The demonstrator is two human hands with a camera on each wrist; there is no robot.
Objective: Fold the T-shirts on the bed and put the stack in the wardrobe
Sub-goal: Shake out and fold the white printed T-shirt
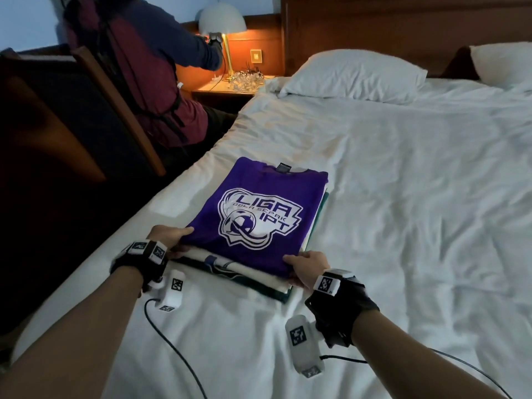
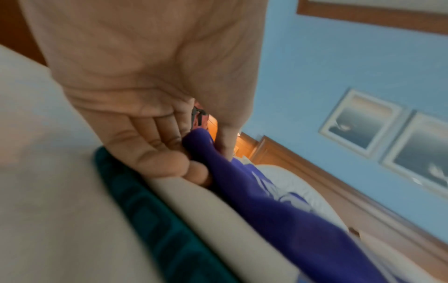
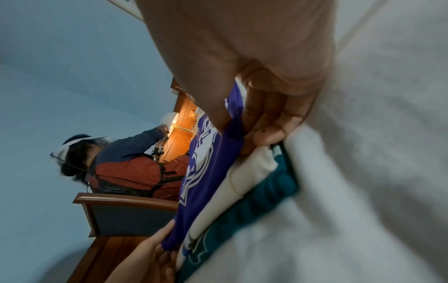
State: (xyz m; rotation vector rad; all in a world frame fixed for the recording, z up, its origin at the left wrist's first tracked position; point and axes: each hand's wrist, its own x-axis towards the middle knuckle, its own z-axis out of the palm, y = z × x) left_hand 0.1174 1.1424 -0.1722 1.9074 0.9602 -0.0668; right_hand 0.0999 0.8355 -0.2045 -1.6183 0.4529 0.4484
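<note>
A folded purple T-shirt (image 1: 259, 214) with a white crest lies on top of a stack near the bed's left edge. Under it show a cream T-shirt (image 1: 230, 267) and a dark green T-shirt (image 1: 276, 295). My left hand (image 1: 172, 239) pinches the purple shirt's near left corner, thumb on top, fingers beneath (image 2: 184, 164). My right hand (image 1: 305, 267) pinches the near right corner the same way (image 3: 244, 132). In the wrist views the purple T-shirt (image 2: 303, 229) (image 3: 208, 172) sits above the cream T-shirt (image 2: 218, 208) (image 3: 244, 172) and the green T-shirt (image 2: 155, 220) (image 3: 261, 201).
The white bed (image 1: 403, 197) stretches right and back, with pillows (image 1: 354, 77) at the headboard. Left of the bed another person (image 1: 149, 70) sits in a wooden chair (image 1: 86, 133) at a nightstand with a lit lamp (image 1: 223, 27). Cables (image 1: 172, 347) trail on the sheet.
</note>
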